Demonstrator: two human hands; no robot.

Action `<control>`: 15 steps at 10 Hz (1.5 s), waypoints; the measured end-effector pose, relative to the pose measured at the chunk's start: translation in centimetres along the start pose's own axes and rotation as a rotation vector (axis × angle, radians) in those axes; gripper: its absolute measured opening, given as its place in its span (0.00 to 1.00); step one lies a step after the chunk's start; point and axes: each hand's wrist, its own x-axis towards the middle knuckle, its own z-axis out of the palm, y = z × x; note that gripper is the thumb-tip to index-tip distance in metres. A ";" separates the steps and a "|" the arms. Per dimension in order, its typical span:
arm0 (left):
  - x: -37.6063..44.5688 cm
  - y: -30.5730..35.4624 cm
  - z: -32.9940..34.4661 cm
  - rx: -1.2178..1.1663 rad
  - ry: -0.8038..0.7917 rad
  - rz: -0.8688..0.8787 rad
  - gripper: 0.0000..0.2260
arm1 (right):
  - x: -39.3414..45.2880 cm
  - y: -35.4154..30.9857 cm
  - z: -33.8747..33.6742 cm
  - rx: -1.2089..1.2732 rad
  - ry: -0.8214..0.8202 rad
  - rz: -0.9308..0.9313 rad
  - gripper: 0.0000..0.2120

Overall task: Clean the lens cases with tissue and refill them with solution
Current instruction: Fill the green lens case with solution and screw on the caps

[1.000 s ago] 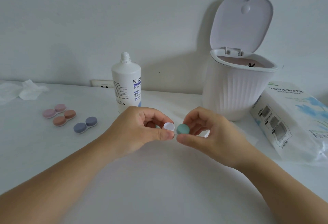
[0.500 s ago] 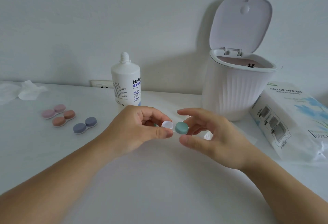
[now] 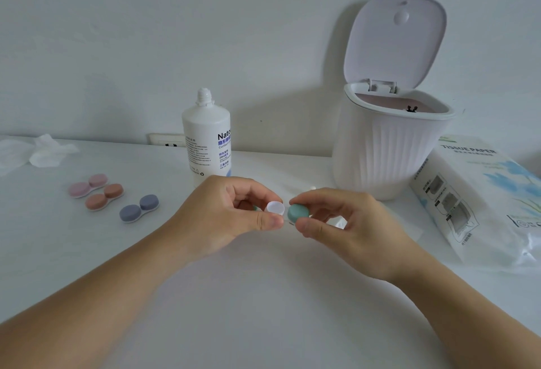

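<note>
My left hand (image 3: 225, 216) holds a lens case by its white open cup (image 3: 275, 208), thumb on the near side; a sliver of green shows behind the fingers. My right hand (image 3: 348, 228) pinches a green cap (image 3: 297, 212) between thumb and fingers, right beside the white cup. Both are held just above the table. The white solution bottle (image 3: 206, 137), uncapped, stands upright behind my left hand. Three closed cases lie at the left: pink (image 3: 87, 185), orange (image 3: 104, 196) and blue-grey (image 3: 139, 208).
A white ribbed bin (image 3: 389, 146) with its lid up stands at the back right. A tissue paper pack (image 3: 480, 201) lies at the right edge. Crumpled tissue (image 3: 44, 150) sits at the far left. A wall socket (image 3: 167, 140) is behind the bottle.
My right hand's fingers spread open half a second ago and have now curled back around the green cap. The left hand and the white cup have stayed in place.
</note>
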 end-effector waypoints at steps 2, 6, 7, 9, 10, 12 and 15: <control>0.0 0.0 0.0 -0.011 0.002 0.013 0.12 | 0.0 -0.1 0.2 -0.027 0.000 -0.022 0.04; 0.1 -0.7 0.3 0.032 0.019 0.085 0.17 | 0.1 0.3 -0.1 -0.028 0.049 -0.004 0.05; -0.1 -0.6 0.1 0.195 0.051 0.166 0.15 | 0.2 0.6 -0.4 -0.032 0.051 0.011 0.05; 0.1 -1.2 -1.2 0.478 0.160 0.161 0.15 | 0.3 1.1 -0.9 -0.022 0.086 0.034 0.05; 0.3 -1.6 -1.0 0.657 0.145 0.088 0.16 | 0.3 1.2 -0.9 -0.022 0.081 0.042 0.04; 0.5 -1.9 -0.3 0.834 0.106 0.026 0.21 | 0.3 1.2 -0.9 -0.020 0.071 0.052 0.05; 1.0 -2.8 -0.9 0.792 0.147 0.024 0.17 | 0.3 1.0 -0.8 -0.022 0.049 0.045 0.04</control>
